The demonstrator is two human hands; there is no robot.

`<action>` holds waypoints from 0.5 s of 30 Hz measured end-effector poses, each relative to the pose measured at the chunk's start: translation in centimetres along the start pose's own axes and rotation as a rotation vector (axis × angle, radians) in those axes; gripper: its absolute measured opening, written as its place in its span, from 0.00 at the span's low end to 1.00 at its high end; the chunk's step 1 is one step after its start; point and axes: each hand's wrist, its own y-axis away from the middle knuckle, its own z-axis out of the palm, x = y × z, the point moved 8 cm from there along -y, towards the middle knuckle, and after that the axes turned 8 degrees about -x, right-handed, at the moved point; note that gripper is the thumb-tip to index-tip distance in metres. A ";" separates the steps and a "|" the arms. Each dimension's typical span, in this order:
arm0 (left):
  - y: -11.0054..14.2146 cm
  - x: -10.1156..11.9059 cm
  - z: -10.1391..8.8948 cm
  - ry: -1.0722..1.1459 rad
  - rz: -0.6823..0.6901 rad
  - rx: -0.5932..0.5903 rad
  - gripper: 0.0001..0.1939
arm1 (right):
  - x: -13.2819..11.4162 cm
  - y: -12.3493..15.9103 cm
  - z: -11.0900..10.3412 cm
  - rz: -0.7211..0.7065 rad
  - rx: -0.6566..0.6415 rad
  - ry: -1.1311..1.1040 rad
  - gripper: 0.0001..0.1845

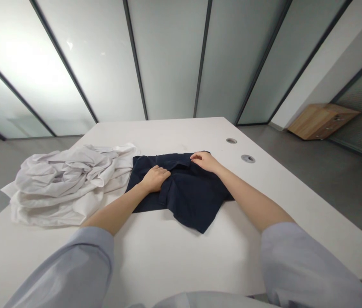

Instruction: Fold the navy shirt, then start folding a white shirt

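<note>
While reaching out over the white worktop [168, 265], in pale rolled sleeves [81, 256], had both grips at one dark navy garment [193, 196]. Held the left grip [155, 179] palm down on the garment's left half, fingers bent and drawn close together; could not tell whether pinching a fold or only pressing on it. Held the right grip [204, 161] farther out, at the far edge towards the right corner, fingers curled with the thumb close by; could not tell about a pinch there either, for lack of a clear look at the tips.

Saw the garment lying around the middle of the worktop, below both grips, with its long axis roughly left to right and a pointed corner [201, 222] hanging loose towards the body. From the left grip, found the far right corner ahead and to the right, with the right grip clearly nearer to it (touching or just above, hard to say). From the right grip, found most of the cloth lying back towards the body.

Noticed a heaped white cloth [68, 179] just beside the garment's left end, and two round cable holes [247, 158] off to the right.
</note>
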 end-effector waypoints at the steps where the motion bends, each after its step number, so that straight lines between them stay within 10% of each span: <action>1: 0.1 0.0 0.1 0.002 -0.005 -0.004 0.08 | -0.6 -0.5 0.4 -0.053 0.010 0.089 0.14; 9: 0.0 -1.1 0.2 0.023 -0.065 -0.009 0.09 | -5.6 -0.7 7.5 -0.347 -0.279 0.642 0.18; 15: -0.1 -2.2 -0.7 0.119 -0.092 0.039 0.09 | -4.9 1.3 6.4 -0.305 -0.292 0.438 0.19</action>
